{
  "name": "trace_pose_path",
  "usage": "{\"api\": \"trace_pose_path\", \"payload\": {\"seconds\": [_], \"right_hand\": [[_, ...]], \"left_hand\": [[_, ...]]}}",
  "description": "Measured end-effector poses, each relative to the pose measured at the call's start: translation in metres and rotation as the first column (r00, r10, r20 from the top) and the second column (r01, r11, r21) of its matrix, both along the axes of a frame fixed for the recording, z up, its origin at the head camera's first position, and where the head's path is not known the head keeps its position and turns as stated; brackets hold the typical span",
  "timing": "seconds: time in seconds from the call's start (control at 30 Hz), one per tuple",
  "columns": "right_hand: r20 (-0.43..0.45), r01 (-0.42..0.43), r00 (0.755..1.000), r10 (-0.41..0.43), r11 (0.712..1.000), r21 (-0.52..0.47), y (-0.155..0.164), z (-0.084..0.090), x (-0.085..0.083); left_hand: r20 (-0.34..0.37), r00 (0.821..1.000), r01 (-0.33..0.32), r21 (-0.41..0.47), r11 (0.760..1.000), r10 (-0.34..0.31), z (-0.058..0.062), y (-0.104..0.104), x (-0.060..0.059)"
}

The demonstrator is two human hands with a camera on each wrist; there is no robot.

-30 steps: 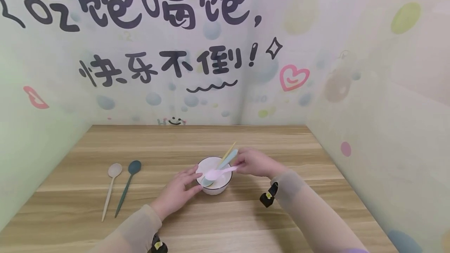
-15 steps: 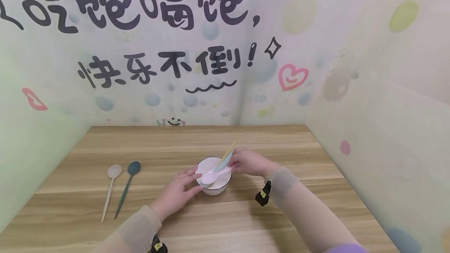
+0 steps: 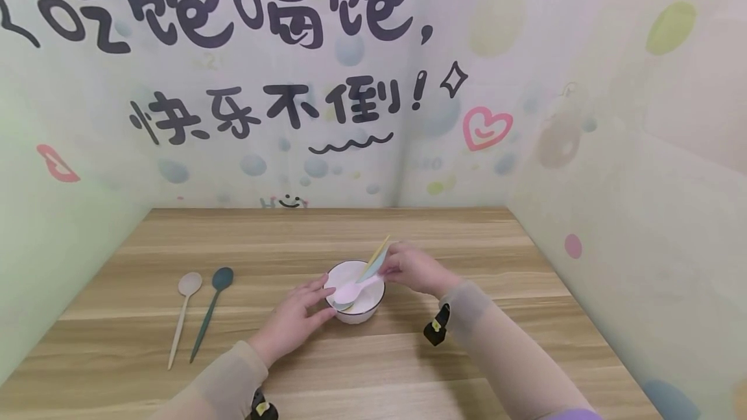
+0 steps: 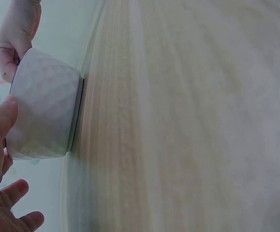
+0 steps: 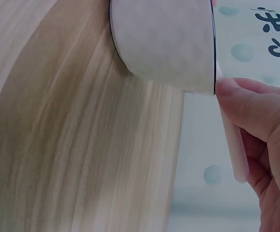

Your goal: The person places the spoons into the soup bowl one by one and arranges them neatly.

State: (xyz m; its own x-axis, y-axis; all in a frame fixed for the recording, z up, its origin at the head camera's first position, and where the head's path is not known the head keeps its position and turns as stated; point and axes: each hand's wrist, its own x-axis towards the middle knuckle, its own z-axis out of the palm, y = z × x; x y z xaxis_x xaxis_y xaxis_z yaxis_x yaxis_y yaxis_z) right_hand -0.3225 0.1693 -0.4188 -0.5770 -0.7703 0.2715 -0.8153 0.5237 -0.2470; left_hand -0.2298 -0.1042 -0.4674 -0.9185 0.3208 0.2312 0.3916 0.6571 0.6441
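Note:
A white bowl (image 3: 370,304) with a dark rim and faceted sides stands on the wooden table. My left hand (image 3: 295,317) holds it at the left, thumb on the outer wall in the left wrist view, a fingertip over the rim. On the far right, my right hand (image 3: 415,269) pinches the handle of a pale pink spoon (image 3: 347,292), whose head is inside the bowl. Under that spoon lie a light blue spoon (image 3: 371,267) and a thin yellow handle (image 3: 380,248), both leaning up past the rim. The yellow one's lower end is mostly hidden.
To the left of the bowl, a beige spoon (image 3: 189,284) and a dark teal spoon (image 3: 222,279) lie side by side on the table (image 3: 327,381). A printed wall (image 3: 233,174) closes off the back, and another wall (image 3: 630,212) runs along the right side.
My right hand has shifted slightly left with the pink spoon, and the spoon's head has turned over and moved a little toward my left hand. My left hand stays at the bowl.

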Motion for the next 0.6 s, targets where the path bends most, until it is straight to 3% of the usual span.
{"api": "trace_pose_path", "payload": {"seconds": [0.13, 0.23, 0.6], "right_hand": [[-0.112, -0.036, 0.993, 0.039, 0.999, 0.033, -0.0013, 0.0023, 0.0012], [-0.149, -0.023, 0.988, 0.031, 0.998, 0.052, -0.0021, 0.0028, 0.0025], [-0.136, 0.051, 0.989, -0.051, 0.999, -0.005, -0.0046, 0.0013, 0.0064]], "left_hand": [[0.004, 1.0, -0.002, 0.002, 1.0, 0.002, 0.0005, 0.0007, 0.0002], [0.003, 1.0, -0.001, 0.002, 1.0, 0.001, 0.0005, 0.0007, 0.0003], [0.008, 1.0, -0.006, 0.001, 1.0, 0.006, -0.0016, -0.0002, -0.0007]]}}
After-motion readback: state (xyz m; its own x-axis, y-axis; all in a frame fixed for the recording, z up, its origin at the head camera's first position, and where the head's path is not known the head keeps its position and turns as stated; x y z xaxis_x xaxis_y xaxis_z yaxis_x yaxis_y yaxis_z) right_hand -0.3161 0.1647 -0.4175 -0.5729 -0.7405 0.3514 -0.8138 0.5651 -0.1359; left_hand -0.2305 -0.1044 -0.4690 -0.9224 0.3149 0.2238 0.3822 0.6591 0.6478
